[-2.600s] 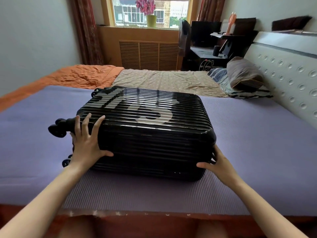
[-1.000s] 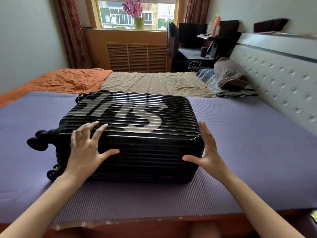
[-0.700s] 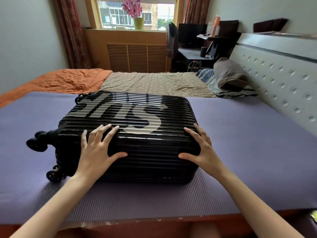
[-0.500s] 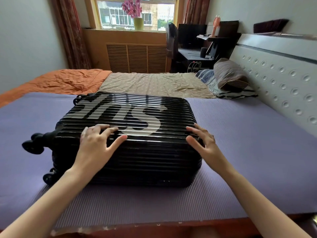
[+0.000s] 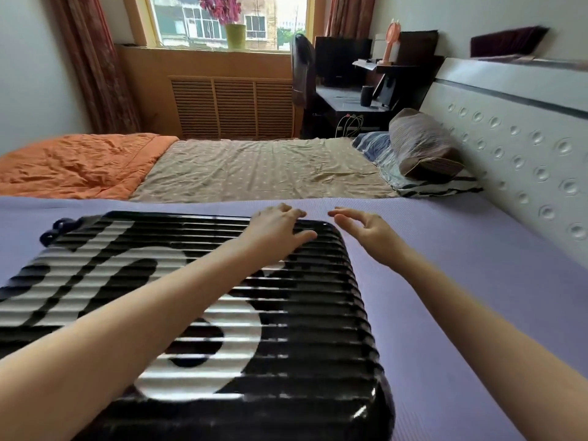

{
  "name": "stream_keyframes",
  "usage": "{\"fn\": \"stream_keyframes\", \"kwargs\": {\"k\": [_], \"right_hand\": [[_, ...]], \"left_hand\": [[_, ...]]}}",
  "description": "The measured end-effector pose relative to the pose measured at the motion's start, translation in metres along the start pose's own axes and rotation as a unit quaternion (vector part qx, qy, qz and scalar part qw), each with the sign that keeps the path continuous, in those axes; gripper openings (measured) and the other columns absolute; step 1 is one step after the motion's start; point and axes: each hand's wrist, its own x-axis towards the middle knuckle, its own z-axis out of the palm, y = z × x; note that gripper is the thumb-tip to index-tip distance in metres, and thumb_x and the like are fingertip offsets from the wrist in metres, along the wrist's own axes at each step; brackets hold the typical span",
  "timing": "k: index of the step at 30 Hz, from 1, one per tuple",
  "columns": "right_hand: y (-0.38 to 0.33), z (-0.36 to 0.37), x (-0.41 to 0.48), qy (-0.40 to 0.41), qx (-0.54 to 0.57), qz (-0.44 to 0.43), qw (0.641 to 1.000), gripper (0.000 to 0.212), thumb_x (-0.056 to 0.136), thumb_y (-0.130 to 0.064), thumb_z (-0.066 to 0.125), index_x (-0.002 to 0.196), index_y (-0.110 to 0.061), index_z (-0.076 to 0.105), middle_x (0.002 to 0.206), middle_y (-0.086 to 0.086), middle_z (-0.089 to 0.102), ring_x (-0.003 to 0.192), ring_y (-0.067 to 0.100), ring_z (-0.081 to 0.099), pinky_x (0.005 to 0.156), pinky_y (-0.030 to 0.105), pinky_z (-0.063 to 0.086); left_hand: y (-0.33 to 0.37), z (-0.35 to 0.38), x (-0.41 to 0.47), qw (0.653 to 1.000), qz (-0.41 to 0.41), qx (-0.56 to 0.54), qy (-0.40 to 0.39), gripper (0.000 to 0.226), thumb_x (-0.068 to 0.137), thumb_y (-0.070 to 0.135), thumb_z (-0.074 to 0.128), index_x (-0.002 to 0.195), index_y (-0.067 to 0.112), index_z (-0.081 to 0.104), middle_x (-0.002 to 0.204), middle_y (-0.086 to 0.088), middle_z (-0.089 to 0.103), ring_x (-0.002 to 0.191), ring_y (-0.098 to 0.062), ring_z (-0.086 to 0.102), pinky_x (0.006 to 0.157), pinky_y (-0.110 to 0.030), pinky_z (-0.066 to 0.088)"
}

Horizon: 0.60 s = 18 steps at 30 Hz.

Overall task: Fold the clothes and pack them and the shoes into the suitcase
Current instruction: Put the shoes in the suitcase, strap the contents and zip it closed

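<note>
One suitcase, black and ribbed with big pale lettering on the lid, lies flat and closed on a purple mat spread over the bed. Its wheels point left, and its near edge sits at the bottom of the view.

Left hand: the arm crosses the lid diagonally from the near left. The palm is down on the lid at the far right corner. The thumb is stretched out flat on the ribs and pointing right. The fingers sit close together and bent right at the far rim. Motion blur here; I cannot tell whether they hook over that rim or only rest on it.

Right hand: off the case, just beside the same far right corner and above the mat. Its fingers are loosely spread and slightly bent, pointing left toward the left fingertips, and they hold nothing. A narrow gap separates the two hands. No contact with the case is visible.

Surroundings: an orange blanket and a beige sheet lie beyond the mat, and a striped pillow rests against the white headboard on the right.
</note>
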Motion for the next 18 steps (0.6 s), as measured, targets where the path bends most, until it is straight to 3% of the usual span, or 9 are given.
{"fn": "stream_keyframes", "kwargs": {"k": [5,8,12,14,18], "right_hand": [[0.033,-0.012,0.063,-0.063,-0.02,0.048,0.997,0.034,0.098,-0.018,0.051,0.131,-0.02,0.056,0.135,0.001,0.054,0.124,0.012,0.046,0.101,0.026,0.034],[0.053,-0.015,0.087,-0.134,-0.032,0.069,0.988,0.042,0.096,-0.007,0.052,0.134,-0.025,0.053,0.14,-0.002,0.05,0.127,0.014,0.047,0.104,0.03,0.039],[0.071,-0.012,0.111,-0.24,-0.012,0.098,0.966,0.046,0.094,-0.004,0.055,0.134,-0.025,0.053,0.138,-0.006,0.052,0.126,0.01,0.049,0.105,0.03,0.041],[0.075,-0.009,0.123,-0.288,-0.016,0.103,0.952,0.044,0.093,-0.006,0.058,0.133,-0.024,0.054,0.136,-0.008,0.053,0.126,0.011,0.048,0.104,0.028,0.041],[0.085,0.001,0.151,-0.361,-0.033,0.107,0.926,0.046,0.093,-0.003,0.055,0.132,-0.026,0.055,0.138,-0.009,0.052,0.127,0.012,0.048,0.106,0.032,0.041]], "left_hand": [[-0.01,0.015,0.063,0.996,-0.061,-0.015,-0.065,0.055,0.095,0.051,0.041,0.139,0.018,0.042,0.141,-0.005,0.047,0.128,-0.023,0.044,0.104,-0.039,0.037],[-0.022,0.019,0.071,0.99,-0.083,-0.052,-0.099,0.046,0.094,0.049,0.044,0.126,0.019,0.056,0.126,-0.002,0.061,0.115,-0.021,0.055,0.094,-0.035,0.044],[-0.034,0.017,0.07,0.982,-0.091,-0.103,-0.129,0.038,0.09,0.053,0.05,0.112,0.025,0.064,0.115,0.004,0.065,0.107,-0.016,0.057,0.092,-0.031,0.044],[-0.04,0.014,0.074,0.978,-0.095,-0.106,-0.153,0.044,0.085,0.061,0.051,0.115,0.03,0.061,0.119,0.009,0.063,0.112,-0.012,0.055,0.094,-0.032,0.043],[-0.052,0.006,0.086,0.956,-0.155,-0.084,-0.237,0.084,0.06,0.087,0.043,0.124,0.034,0.053,0.126,0.013,0.058,0.116,-0.008,0.053,0.097,-0.029,0.042]]}}
